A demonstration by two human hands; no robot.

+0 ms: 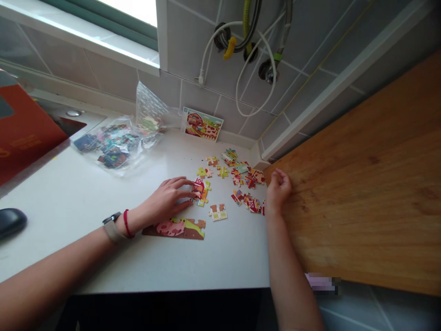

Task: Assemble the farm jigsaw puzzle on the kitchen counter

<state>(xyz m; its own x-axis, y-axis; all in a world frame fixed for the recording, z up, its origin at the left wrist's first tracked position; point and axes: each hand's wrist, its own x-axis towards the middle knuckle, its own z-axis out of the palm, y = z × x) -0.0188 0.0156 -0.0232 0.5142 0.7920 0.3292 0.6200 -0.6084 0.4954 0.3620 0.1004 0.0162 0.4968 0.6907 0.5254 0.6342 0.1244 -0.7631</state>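
My left hand (174,196), with a watch and red bracelet on its wrist, rests on the white counter, its spread fingertips on a red barn puzzle piece (199,188). Below it lies a joined strip of puzzle (179,228) with pink and green parts. A white-fence piece (218,212) sits to the right of the strip. My right hand (279,186) is at the counter's right edge by the wooden panel, fingers curled; what they hold, if anything, is hidden. Several loose pieces (253,203) are scattered between the hands. A picture card (202,124) leans against the wall.
Plastic bags of pieces (119,143) lie at the back left of the counter (165,269). An orange-red box (27,128) and a black mouse (12,223) are far left. The wooden panel (361,174) borders the right. Cables (237,92) hang on the tiled wall.
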